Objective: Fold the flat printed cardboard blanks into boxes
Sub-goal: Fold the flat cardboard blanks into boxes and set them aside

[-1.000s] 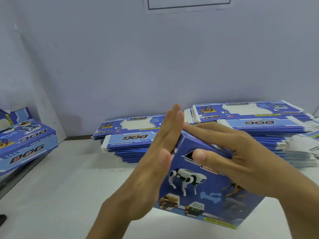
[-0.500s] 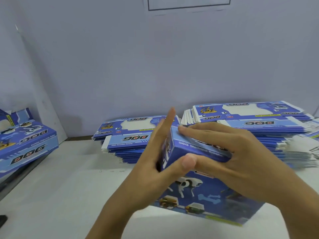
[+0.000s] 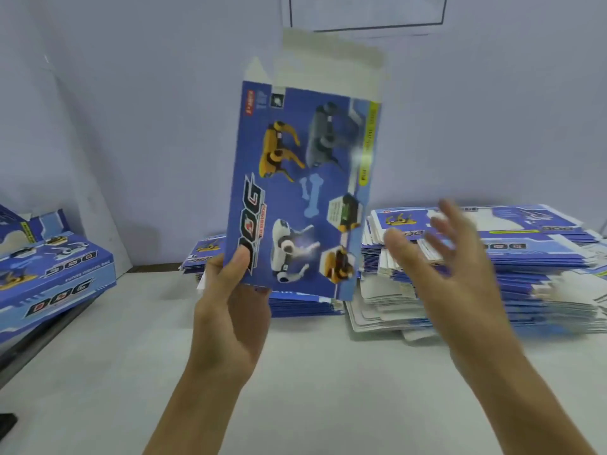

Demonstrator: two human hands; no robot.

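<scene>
Fingers: left hand (image 3: 230, 310) pinches upright blue printed cardboard box (image 3: 302, 192) at its lower corner.
Right hand (image 3: 460, 277): spread, blurred, holding nothing.

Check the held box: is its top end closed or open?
Open: the box, gripped by the left hand, has its white top flaps standing up unfolded.

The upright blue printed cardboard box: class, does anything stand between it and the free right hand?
Nothing visible does. The left hand grips the blue printed cardboard box at its lower corner; the open right hand hangs beside it, only air between.
</scene>
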